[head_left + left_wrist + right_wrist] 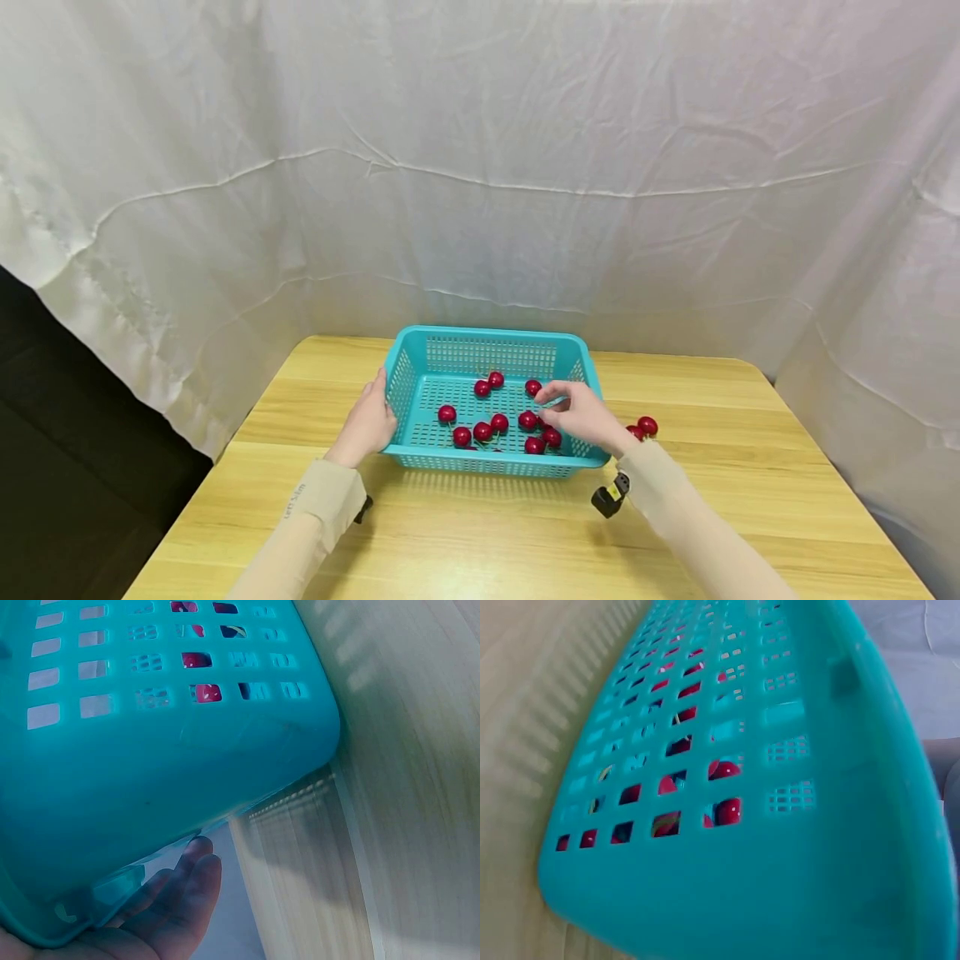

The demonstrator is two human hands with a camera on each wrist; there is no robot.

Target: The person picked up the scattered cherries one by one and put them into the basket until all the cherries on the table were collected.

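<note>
A turquoise perforated plastic basket [491, 464] stands on the wooden table with several dark red cherries [482, 432] on its floor. At its left end, my left hand [369, 423] grips the rim. The left wrist view has the fingers [191, 889] of that hand along the outside, below the lip. My right hand [587, 417] reaches over the right rim into the basket, thumb and forefinger bent with a gap between them. Right by the forefinger tip lies one cherry [532, 387]; others sit below the thumb. In the right wrist view, the basket wall hides most of this hand.
Outside the basket, more cherries [647, 426] lie on the table [720, 467] to the right, partly behind the right forearm. A pale curtain [480, 233] hangs behind the table and along its sides. Small black cameras [607, 500] are strapped below the wrists.
</note>
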